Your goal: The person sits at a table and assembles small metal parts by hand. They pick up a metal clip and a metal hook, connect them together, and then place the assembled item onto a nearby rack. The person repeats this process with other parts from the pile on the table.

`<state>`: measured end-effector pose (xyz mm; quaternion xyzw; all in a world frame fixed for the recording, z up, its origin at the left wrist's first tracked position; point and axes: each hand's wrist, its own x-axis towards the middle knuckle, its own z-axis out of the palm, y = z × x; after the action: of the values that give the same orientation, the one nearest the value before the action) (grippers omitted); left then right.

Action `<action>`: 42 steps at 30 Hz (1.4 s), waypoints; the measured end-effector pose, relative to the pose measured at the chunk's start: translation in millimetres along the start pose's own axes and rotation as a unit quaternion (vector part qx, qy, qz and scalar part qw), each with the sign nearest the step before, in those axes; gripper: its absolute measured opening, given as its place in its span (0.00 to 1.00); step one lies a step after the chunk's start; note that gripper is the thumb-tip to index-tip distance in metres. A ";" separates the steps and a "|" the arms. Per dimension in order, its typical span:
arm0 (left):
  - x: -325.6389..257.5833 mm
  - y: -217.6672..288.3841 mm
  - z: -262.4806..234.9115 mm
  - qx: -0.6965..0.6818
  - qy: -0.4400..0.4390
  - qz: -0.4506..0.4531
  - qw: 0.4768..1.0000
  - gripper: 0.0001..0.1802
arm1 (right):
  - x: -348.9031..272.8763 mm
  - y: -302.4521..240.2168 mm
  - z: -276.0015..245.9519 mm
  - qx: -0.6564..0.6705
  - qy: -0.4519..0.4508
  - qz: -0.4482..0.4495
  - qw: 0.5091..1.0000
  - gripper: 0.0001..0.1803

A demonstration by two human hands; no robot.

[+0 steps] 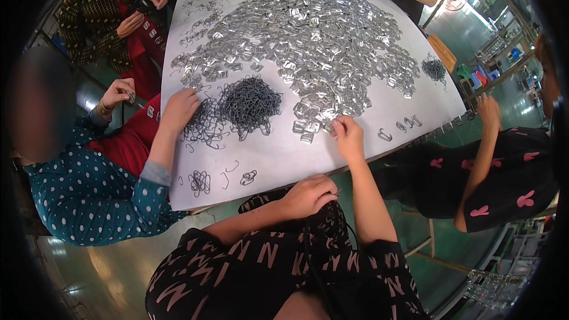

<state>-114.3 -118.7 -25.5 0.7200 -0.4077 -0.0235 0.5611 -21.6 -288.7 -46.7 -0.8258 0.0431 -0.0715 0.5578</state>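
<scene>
My left hand [309,195] is closed in a pinch just off the table's near edge, over my lap. A small dark bit shows at its fingertips, too little to name. My right hand [348,137] reaches over the table to the near tip of a big heap of flat silver metal buckles [326,77]. Its thumb and forefinger are pinched together by the outermost buckles [307,137]; what lies between them is hidden. Left of that heap sits a dense mound of dark wire hooks [250,104], with looser hooks [204,125] beside it.
The white-covered table [272,169] carries a few joined pieces [385,135] at the right and hook clusters [200,182] at the near left. A co-worker's hand [181,109] rests by the loose hooks. Another person's hand [489,112] is at the right edge. Others work along the far sides.
</scene>
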 end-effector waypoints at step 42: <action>44.4 -74.8 -185.3 0.273 0.345 -0.131 0.888 0.33 | -139.2 -36.9 -57.3 0.178 0.066 -0.004 0.982 0.03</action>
<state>48.3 3.1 -0.1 0.8545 -0.0801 0.2655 0.4392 -168.7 -306.3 -1.1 -0.7070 0.0633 -0.1342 0.6914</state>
